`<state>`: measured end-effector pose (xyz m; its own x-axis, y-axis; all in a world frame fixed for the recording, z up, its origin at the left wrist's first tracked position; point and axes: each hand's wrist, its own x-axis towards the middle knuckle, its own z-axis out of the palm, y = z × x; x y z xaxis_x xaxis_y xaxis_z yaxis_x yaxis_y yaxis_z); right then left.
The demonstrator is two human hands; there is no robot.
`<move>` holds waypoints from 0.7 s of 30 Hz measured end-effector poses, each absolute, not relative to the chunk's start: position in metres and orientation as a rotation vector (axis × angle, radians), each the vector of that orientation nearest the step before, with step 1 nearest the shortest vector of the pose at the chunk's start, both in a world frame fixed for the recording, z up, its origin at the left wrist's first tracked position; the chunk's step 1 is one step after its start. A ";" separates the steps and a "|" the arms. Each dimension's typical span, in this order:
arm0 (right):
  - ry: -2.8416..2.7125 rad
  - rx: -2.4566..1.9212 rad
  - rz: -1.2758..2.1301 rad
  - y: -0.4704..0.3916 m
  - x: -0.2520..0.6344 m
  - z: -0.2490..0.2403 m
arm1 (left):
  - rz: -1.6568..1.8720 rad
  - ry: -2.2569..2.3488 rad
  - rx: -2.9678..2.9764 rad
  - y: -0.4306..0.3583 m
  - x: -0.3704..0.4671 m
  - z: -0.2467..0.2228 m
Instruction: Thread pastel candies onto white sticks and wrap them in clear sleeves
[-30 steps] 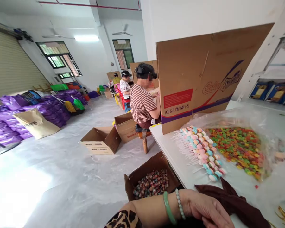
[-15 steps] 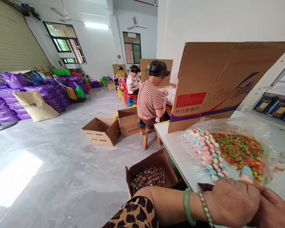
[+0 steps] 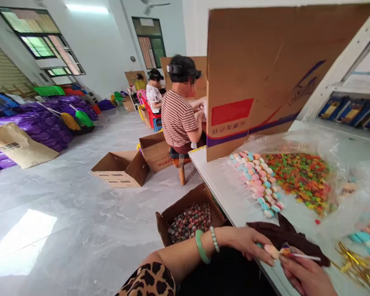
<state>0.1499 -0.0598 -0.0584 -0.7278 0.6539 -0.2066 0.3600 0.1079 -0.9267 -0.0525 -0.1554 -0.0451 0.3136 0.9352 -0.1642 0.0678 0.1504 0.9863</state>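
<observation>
Left hand (image 3: 249, 246) and right hand (image 3: 306, 274) pinching a candy stick (image 3: 291, 254) at the table edge (image 3: 267, 269), seemingly above brown cloth (image 3: 291, 238)

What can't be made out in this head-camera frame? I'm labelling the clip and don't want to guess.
- Right hand: cut off by the bottom edge, so its grip on the lollipop is unclear.
- Left hand: its fingertips cover the candy head.
- Floor box: contents too small to identify.
- Gold ties: blurred, near the frame edge.
</observation>
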 end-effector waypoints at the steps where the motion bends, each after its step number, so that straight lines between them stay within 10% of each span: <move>1: -1.958 -1.050 2.027 -0.068 0.148 -0.060 | 0.864 1.121 1.392 -0.165 -0.056 -0.038; 7: -1.504 -0.969 2.802 -0.107 0.124 -0.066 | 0.565 1.528 1.723 -0.196 -0.071 -0.022; 17: -2.271 -1.315 1.312 -0.064 0.134 -0.064 | -0.418 2.471 1.350 -0.225 -0.125 -0.061; 21: -2.227 -1.317 1.054 -0.032 0.155 -0.064 | 0.157 2.440 1.513 -0.190 -0.102 -0.058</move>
<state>0.1555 -0.0323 -0.0637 -0.5091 0.8576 -0.0738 0.6008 0.2926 -0.7439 -0.1016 -0.1902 -0.0576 -0.4211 0.8916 -0.1667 0.8628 0.4504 0.2297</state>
